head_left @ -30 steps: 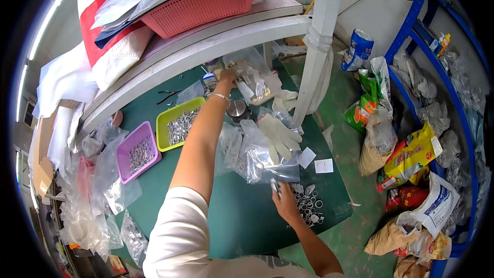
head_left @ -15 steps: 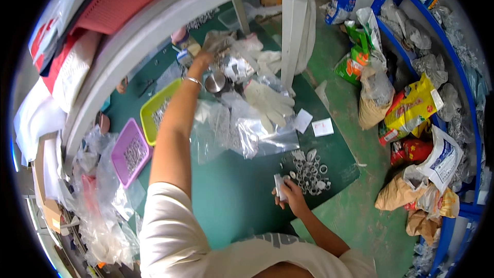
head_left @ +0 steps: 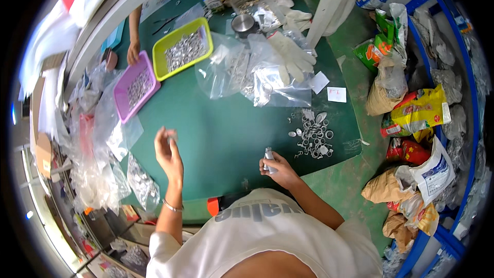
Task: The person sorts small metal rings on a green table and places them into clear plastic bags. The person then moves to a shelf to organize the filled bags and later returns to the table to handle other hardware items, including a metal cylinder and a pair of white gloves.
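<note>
Left hand: the left hand (head_left: pixel 169 155) was raised above the near-left part of the green mat (head_left: pixel 216 139), fingers curled inward and nearly closed; a small pale piece (head_left: pixel 171 135) showed at the fingertips, too small to identify.
Right hand: the right hand (head_left: pixel 278 169) rested at the near edge of the mat, fingers wrapped around a short silvery stack of metal parts (head_left: pixel 268 156) held upright.
Held stack: grey and shiny, projecting above the fist; its separate pieces could not be told apart.
Loose rings: a scatter of small metal rings (head_left: pixel 315 135) lay on the mat just beyond and to the right of the right hand, apart from it.
Plastic bags: clear plastic bags (head_left: pixel 257 74) lay piled at mid-mat, with a white glove (head_left: pixel 290 54) on top.
Trays: a yellow-green tray (head_left: pixel 184 49) and a purple tray (head_left: pixel 136 86) of metal pieces stood at the far left, side by side.
Other person: another person's hand (head_left: pixel 133 51) rested beside the trays.
Cup: a metal cup (head_left: pixel 243 23) stood beyond the bags.
</note>
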A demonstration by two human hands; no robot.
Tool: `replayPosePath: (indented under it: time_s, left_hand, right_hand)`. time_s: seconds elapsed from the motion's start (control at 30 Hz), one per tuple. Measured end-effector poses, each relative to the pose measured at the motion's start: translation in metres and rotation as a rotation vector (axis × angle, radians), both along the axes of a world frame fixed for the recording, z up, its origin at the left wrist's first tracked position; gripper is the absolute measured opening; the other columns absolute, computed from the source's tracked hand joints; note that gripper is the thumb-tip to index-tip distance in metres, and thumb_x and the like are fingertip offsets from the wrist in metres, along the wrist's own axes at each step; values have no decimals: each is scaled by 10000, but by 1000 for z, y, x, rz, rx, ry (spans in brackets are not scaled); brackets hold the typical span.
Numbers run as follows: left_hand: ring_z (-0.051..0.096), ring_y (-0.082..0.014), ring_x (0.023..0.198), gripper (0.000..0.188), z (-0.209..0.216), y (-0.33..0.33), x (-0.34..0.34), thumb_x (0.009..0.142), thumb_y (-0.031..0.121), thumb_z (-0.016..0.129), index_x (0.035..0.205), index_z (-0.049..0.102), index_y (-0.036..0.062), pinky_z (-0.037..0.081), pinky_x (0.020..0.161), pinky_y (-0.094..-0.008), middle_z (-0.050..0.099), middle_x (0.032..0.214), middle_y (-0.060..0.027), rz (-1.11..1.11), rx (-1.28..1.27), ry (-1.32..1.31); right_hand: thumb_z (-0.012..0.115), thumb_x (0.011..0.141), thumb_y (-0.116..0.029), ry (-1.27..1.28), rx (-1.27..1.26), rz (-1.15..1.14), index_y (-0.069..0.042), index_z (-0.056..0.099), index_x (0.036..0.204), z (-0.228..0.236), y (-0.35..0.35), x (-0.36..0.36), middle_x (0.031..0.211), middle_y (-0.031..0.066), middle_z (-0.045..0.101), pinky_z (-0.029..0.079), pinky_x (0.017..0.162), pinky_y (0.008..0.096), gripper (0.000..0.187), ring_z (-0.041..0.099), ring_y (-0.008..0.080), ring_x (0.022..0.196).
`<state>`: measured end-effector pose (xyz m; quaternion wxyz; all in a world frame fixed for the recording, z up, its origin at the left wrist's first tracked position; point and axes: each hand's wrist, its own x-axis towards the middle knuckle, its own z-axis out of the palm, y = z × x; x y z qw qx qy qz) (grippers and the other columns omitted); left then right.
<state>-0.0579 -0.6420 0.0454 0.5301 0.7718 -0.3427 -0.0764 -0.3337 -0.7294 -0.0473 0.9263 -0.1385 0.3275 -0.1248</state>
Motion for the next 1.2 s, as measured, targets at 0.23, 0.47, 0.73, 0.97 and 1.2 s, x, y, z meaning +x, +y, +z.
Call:
replayPosePath:
  time_s: [0.23, 0.47, 0.73, 0.97, 1.2]
  left_hand:
    - [559, -149, 852, 282, -95, 220, -32, 869, 31, 472, 1151, 458, 31, 474, 712, -278, 551, 974, -66, 512, 215, 427]
    - [592, -209, 857, 414, -115, 277, -68, 842, 72, 513, 1223, 367, 7, 499, 669, -303, 537, 1033, -118, 686, 283, 692]
    - [578, -241, 893, 684, -145, 295, -24, 805, 123, 593, 1296, 144, -36, 523, 660, -349, 475, 1068, -151, 1018, 123, 734]
    - [602, -272, 753, 592, -173, 337, 75, 746, 182, 682, 1145, 345, -97, 525, 539, -343, 534, 980, -191, 1432, -471, 1055]
    - [581, -191, 537, 303, -190, 361, 126, 767, 238, 641, 792, 595, -61, 486, 484, -302, 591, 636, -122, 1616, -77, 752]
  right_hand:
    - [607, 800, -218, 23, -177, 413, -30, 557, 815, -1, 38, 17, 713, 32, 545, 397, 632, 250, 195, 509, 109, 680]
    - [657, 761, -224, 184, -235, 518, -14, 562, 836, -11, 64, 31, 680, 46, 570, 408, 530, 234, 243, 531, 104, 585]
    - [618, 800, -154, 360, -286, 465, -6, 540, 931, 3, 75, 42, 774, 71, 579, 429, 511, 234, 213, 540, 126, 570]
    - [624, 783, -122, 381, -352, 432, -57, 532, 818, -18, 82, 73, 660, 48, 543, 450, 593, 272, 118, 554, 153, 622]
    - [625, 768, -90, 329, -628, 725, 28, 585, 937, 0, 127, 179, 766, 80, 603, 470, 544, 236, 210, 571, 133, 615]
